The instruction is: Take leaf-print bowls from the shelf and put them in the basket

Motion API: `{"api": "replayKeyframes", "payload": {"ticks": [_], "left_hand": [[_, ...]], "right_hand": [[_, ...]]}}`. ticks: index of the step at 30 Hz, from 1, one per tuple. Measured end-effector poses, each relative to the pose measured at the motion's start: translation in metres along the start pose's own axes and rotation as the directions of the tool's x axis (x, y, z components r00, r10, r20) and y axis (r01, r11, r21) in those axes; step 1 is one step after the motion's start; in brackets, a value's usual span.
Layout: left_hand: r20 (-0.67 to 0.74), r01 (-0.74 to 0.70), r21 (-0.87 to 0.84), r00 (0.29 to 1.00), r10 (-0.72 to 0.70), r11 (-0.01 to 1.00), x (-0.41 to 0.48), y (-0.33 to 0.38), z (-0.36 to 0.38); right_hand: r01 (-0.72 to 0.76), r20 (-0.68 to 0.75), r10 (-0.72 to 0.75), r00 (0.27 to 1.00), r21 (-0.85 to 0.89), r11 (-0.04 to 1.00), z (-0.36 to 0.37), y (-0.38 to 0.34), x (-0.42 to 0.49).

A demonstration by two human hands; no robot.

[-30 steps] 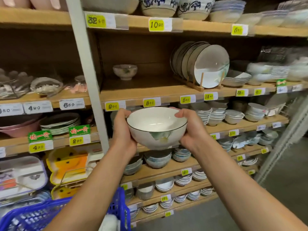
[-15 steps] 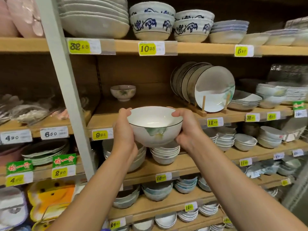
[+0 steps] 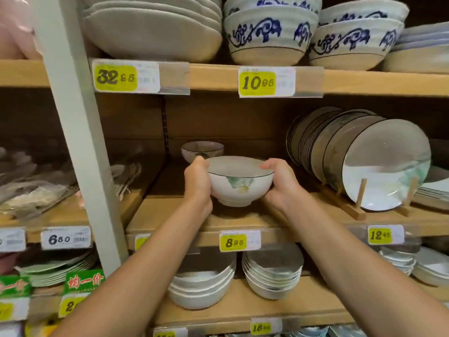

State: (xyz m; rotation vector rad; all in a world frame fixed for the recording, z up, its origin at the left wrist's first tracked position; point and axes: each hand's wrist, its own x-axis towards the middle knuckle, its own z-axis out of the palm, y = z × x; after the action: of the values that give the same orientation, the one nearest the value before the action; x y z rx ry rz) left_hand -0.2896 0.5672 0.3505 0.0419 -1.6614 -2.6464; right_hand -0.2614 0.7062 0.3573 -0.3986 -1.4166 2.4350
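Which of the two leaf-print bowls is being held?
The nearer bowl, gripped between left hand and right hand; the other bowl sits farther back on the shelf.

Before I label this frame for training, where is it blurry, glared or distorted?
Head view: the leaf-print bowl is sharp; the wrapped goods at the left edge are smeared; a glint sits on the front plate; wide-angle distortion tilts the shelf post.
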Motion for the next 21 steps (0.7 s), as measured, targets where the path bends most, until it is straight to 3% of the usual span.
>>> {"api": "replayKeyframes", "payload": {"ticks": [7,14,18,21], "left_hand": [[-0.006,0.109,0.195,0.994,-0.11,0.975,0.048,-0.016,-0.001],[-0.044,0.062,0.235,0.998,-0.054,0.97,0.054,-0.026,-0.005],[-0.023,0.055,0.234,0.998,-0.051,0.971,0.054,-0.028,-0.009],[-0.152,0.035,0.271,0.988,0.007,0.962,0.048,-0.027,-0.009]], "right_hand": [[-0.089,0.015,0.089,0.996,-0.022,0.996,0.0,0.011,0.046],[-0.113,0.015,0.113,0.993,-0.025,0.993,-0.003,0.023,0.062],[-0.107,0.077,0.119,0.99,-0.143,0.984,-0.011,0.021,0.067],[-0.086,0.161,0.145,0.976,-0.325,0.942,-0.016,0.005,0.074]]}}
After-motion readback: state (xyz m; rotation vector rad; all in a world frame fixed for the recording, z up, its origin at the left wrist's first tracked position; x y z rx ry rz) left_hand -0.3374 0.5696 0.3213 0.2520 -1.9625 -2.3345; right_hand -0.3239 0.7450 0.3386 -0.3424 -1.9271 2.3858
